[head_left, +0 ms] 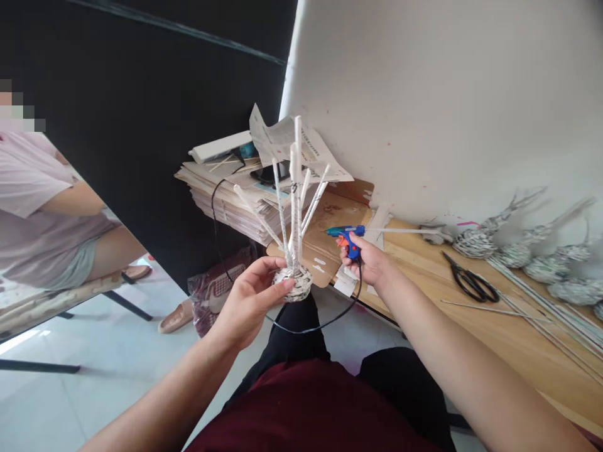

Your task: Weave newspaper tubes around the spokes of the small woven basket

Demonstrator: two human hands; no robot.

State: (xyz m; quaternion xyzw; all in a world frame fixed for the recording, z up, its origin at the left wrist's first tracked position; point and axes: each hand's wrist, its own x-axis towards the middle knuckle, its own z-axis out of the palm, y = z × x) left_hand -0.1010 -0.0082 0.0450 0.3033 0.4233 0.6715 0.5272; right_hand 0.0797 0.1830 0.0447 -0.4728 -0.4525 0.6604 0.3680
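My left hand (254, 295) grips a small round base woven from rolled newspaper (298, 285), thumb on its near side. Several white paper sticks (294, 207) rise from the base, some upright and others splayed outward. In my right hand (365, 260) is a blue hot glue gun (346, 237), a finger by its orange trigger. Its nozzle points left toward the paper sticks, apart from them. A long clear glue stick (400, 231) sticks out of the gun's back, and a black cord (320, 328) loops beneath both hands.
Scissors (471, 279) and thin paper rods (541, 314) lie on the wooden table (419, 276). Several woven paper pieces (475, 242) stand along the wall. Behind my hands is a stack of papers (230, 201) with a phone (271, 172). Another person (61, 213) sits at left.
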